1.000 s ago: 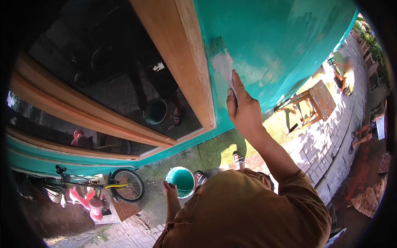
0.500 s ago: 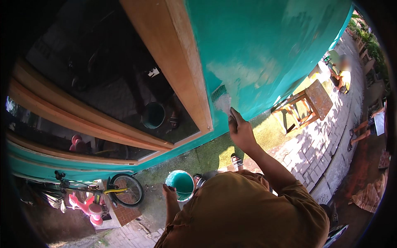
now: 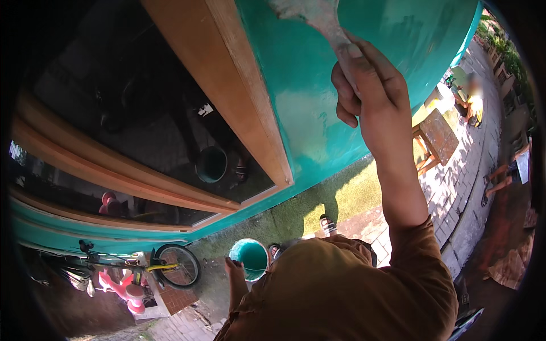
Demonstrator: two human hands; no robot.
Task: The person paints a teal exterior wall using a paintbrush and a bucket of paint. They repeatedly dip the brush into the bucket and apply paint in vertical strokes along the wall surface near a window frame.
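Observation:
My right hand grips the handle of a paintbrush, raised high in front of the teal wall. The brush's bristle end runs off the top edge of the view, so I cannot tell if it touches the wall. Low on the left side of my body, my left hand is closed at the rim of a bucket with teal paint inside. Its fingers are partly hidden. Wet-looking, glossy teal paint covers much of the wall.
A wooden window frame with dark glass borders the wall on the left. A wooden stool stands at right, with a seated person beyond it. A bicycle and a pink ride-on toy are at lower left.
My right hand has lifted the paintbrush up and to the right, from beside the window frame to the top of the view. My left hand and the bucket have barely moved.

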